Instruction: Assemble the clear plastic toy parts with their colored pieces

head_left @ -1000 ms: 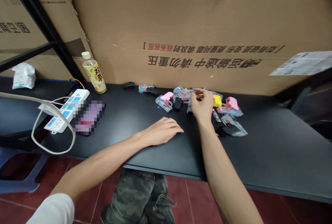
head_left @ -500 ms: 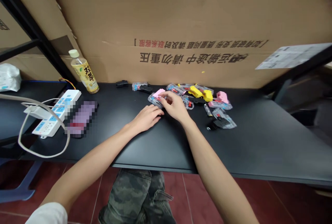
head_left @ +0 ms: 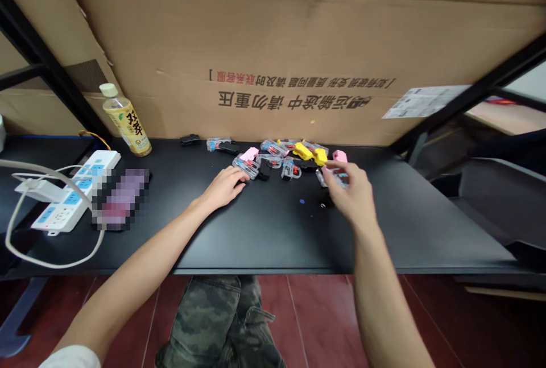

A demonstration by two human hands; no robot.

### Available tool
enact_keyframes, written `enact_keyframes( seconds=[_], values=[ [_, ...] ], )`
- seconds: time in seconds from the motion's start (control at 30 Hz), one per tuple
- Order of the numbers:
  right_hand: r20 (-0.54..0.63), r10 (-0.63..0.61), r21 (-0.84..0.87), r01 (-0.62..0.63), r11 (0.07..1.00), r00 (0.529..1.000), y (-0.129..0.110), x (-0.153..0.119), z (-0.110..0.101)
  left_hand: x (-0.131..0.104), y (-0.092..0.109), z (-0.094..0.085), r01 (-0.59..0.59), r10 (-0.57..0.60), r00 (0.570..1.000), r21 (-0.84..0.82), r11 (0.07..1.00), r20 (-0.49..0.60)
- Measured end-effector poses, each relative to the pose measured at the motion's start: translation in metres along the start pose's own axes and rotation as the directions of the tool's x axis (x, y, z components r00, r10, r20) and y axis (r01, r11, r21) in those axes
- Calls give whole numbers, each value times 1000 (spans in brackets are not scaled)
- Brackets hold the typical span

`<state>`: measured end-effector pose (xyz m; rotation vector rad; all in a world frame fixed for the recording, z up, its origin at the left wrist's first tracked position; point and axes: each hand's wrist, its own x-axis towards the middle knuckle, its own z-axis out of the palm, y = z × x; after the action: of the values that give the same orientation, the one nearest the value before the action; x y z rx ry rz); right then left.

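My left hand (head_left: 224, 187) rests on the black table, fingers loosely curved and thumb a little apart. Its fingertips touch or lie right beside a small clear plastic piece (head_left: 246, 167) with a pink block (head_left: 249, 154) at its top. Farther right, my right hand (head_left: 353, 189) hovers over the cluster, thumb and forefinger brought together at the tips. Whatever is between them is too small to make out. Beneath that hand shows part of another clear piece (head_left: 342, 178). Close by are a yellow piece (head_left: 320, 156) and a pink piece (head_left: 340, 156).
More clear, yellow and black plastic pieces lie along the table's back, against a large cardboard sheet (head_left: 256, 27). A tea bottle (head_left: 130, 126), a white power strip (head_left: 79, 191) with a cable and a blurred-out phone (head_left: 123, 197) occupy the left. A blue dot (head_left: 302, 201) lies in front.
My right hand has left the pink-topped clear piece and moved right, over the right end of the cluster. My left hand stays beside that piece. The camera view has shifted.
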<state>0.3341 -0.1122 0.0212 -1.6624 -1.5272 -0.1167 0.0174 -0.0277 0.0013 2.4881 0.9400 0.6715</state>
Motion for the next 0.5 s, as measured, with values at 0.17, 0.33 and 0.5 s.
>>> enact_keyframes(
  seconds=[0.17, 0.33, 0.5],
  values=[
    [217, -69, -195, 112, 974, 974, 67, -48, -25, -1, 0, 3, 28, -29, 999, -51, 998, -19],
    [243, -111, -193, 160, 968, 964, 80, -56, -23, -2, -1, 6, 31, -32, 999, -56, 998, -24],
    [208, -115, -122, 142, 982, 971, 77, -8, -19, -2, -2, 4, 30, -32, 999, -63, 998, -29]
  ],
)
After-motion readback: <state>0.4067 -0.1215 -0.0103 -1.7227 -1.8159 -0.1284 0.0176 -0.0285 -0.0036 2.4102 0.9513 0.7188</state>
